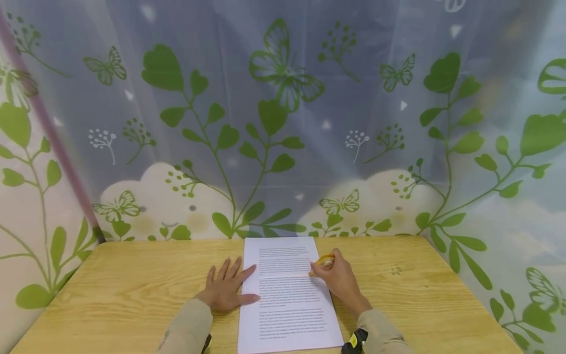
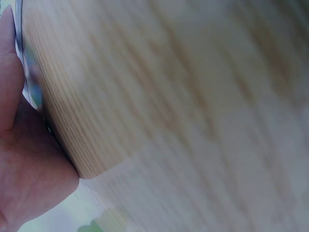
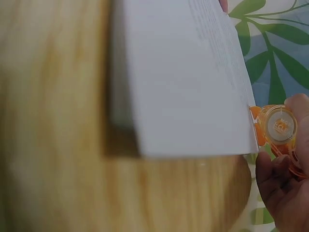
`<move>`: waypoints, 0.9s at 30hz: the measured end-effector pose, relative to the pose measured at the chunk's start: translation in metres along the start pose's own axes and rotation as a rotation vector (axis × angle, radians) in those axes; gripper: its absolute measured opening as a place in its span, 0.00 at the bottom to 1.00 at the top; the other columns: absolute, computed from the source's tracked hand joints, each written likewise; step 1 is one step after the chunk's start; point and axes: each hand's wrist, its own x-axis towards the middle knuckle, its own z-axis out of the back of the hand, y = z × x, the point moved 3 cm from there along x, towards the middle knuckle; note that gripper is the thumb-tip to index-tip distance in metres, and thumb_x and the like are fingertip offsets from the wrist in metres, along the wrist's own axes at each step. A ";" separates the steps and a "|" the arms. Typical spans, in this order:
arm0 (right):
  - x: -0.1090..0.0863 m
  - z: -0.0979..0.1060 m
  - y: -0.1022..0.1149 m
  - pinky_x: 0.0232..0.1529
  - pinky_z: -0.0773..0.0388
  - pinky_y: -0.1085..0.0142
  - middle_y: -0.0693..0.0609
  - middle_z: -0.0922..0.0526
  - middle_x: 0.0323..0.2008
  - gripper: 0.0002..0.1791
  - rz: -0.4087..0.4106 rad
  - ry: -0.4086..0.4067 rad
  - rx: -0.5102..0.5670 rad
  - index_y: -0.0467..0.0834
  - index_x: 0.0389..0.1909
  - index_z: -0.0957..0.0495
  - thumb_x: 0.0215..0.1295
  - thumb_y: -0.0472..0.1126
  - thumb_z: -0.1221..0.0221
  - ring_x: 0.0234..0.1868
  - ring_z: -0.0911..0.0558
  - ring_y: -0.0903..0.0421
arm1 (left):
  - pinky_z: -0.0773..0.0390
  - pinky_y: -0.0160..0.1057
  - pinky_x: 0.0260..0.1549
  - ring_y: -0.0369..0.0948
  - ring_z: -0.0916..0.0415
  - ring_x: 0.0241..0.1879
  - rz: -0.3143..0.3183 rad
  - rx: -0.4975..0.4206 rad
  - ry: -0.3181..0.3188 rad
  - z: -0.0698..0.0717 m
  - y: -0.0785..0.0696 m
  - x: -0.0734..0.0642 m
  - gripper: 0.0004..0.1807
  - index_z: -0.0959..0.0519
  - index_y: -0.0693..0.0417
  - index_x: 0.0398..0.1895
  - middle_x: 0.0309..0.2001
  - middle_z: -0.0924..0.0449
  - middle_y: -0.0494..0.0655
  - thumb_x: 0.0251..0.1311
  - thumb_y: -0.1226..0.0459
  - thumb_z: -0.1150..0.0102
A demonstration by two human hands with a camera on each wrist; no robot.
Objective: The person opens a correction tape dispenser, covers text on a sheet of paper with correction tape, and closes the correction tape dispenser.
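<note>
A stack of printed paper point(image 1: 283, 327) lies on the wooden table in the head view. My right hand point(image 1: 342, 282) pinches an orange, see-through correction tape point(image 1: 326, 261) at the sheet's right edge, beside the printed lines. From the right wrist, the correction tape point(image 3: 281, 126) shows a round reel, and its orange tip meets the paper's edge. Fingers and thumb of the right hand point(image 3: 289, 193) close around its body. With fingers spread, my left hand point(image 1: 225, 289) rests flat across the paper's left edge, thumb and index finger on the sheet. The left wrist view catches only part of that hand point(image 2: 29, 159).
The wood-grain table point(image 1: 132, 285) extends to both sides of the paper. Behind it hangs a curtain point(image 1: 283, 147) printed with green leaves and butterflies, reaching down to the table's back edge. A black and yellow wrist strap point(image 1: 355, 340) sits by the right sleeve.
</note>
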 end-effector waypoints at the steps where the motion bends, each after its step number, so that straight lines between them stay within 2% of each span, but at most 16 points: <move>1: 0.000 0.000 0.000 0.24 0.27 0.65 0.50 0.22 0.28 0.22 -0.003 0.001 0.002 0.41 0.40 0.35 0.59 0.49 0.33 0.25 0.23 0.58 | 0.67 0.67 0.61 0.61 0.66 0.72 0.001 -0.007 0.000 0.000 0.000 0.000 0.43 0.43 0.41 0.74 0.75 0.59 0.59 0.58 0.36 0.48; 8: 0.000 0.001 -0.003 0.24 0.27 0.65 0.48 0.23 0.30 0.25 -0.013 -0.011 0.017 0.39 0.41 0.34 0.58 0.51 0.33 0.24 0.23 0.57 | 0.67 0.67 0.61 0.61 0.67 0.71 -0.002 -0.009 0.001 0.000 -0.001 0.000 0.43 0.43 0.42 0.74 0.75 0.59 0.59 0.59 0.36 0.48; 10: 0.000 0.000 -0.007 0.25 0.26 0.65 0.48 0.22 0.30 0.26 -0.033 -0.025 0.053 0.39 0.42 0.33 0.58 0.53 0.34 0.25 0.23 0.56 | 0.67 0.67 0.61 0.61 0.67 0.72 0.004 0.002 0.007 -0.001 0.000 0.001 0.43 0.44 0.41 0.74 0.75 0.60 0.58 0.58 0.35 0.49; 11: 0.000 0.001 -0.010 0.24 0.26 0.65 0.48 0.22 0.30 0.26 -0.056 -0.035 0.094 0.39 0.43 0.33 0.58 0.53 0.34 0.25 0.23 0.56 | 0.68 0.67 0.62 0.60 0.67 0.72 0.007 0.009 0.005 -0.003 0.002 0.002 0.44 0.44 0.40 0.74 0.75 0.60 0.58 0.58 0.34 0.50; 12: 0.000 0.001 -0.013 0.25 0.25 0.65 0.47 0.22 0.31 0.30 -0.084 -0.047 0.148 0.37 0.49 0.33 0.59 0.54 0.35 0.25 0.23 0.56 | 0.68 0.67 0.62 0.60 0.68 0.72 0.010 0.012 0.008 -0.004 0.003 0.003 0.44 0.45 0.39 0.74 0.75 0.60 0.57 0.58 0.34 0.50; 15: -0.001 0.005 -0.024 0.25 0.22 0.65 0.47 0.22 0.28 0.35 -0.170 -0.104 0.342 0.36 0.53 0.35 0.59 0.59 0.37 0.22 0.22 0.56 | 0.68 0.67 0.62 0.60 0.67 0.72 0.013 0.024 0.010 -0.007 0.005 0.005 0.45 0.45 0.40 0.74 0.75 0.60 0.57 0.57 0.33 0.51; 17: -0.002 0.009 -0.028 0.24 0.21 0.65 0.48 0.25 0.24 0.38 -0.224 -0.145 0.443 0.35 0.52 0.36 0.57 0.63 0.38 0.18 0.23 0.56 | 0.69 0.67 0.62 0.60 0.67 0.72 0.012 0.022 0.005 -0.008 0.007 0.006 0.45 0.45 0.40 0.74 0.75 0.60 0.57 0.56 0.32 0.52; 20: -0.001 0.013 -0.028 0.24 0.21 0.66 0.51 0.28 0.19 0.36 -0.253 -0.177 0.484 0.38 0.44 0.36 0.55 0.67 0.39 0.16 0.24 0.57 | 0.70 0.67 0.61 0.60 0.68 0.72 0.010 0.013 0.005 -0.007 0.006 0.006 0.46 0.45 0.41 0.74 0.75 0.60 0.58 0.57 0.32 0.51; 23: -0.001 0.014 -0.028 0.23 0.21 0.66 0.52 0.29 0.18 0.32 -0.262 -0.186 0.499 0.38 0.43 0.36 0.60 0.62 0.40 0.16 0.25 0.57 | 0.74 0.65 0.61 0.59 0.71 0.72 0.015 0.004 0.026 -0.009 0.010 0.008 0.47 0.47 0.40 0.75 0.75 0.63 0.56 0.56 0.31 0.53; 27: 0.000 0.015 -0.031 0.21 0.22 0.66 0.52 0.28 0.19 0.28 -0.254 -0.217 0.553 0.39 0.47 0.37 0.62 0.55 0.38 0.14 0.24 0.56 | 0.76 0.65 0.60 0.59 0.72 0.72 -0.001 -0.012 0.020 -0.013 0.013 0.011 0.49 0.48 0.39 0.75 0.75 0.63 0.58 0.54 0.29 0.55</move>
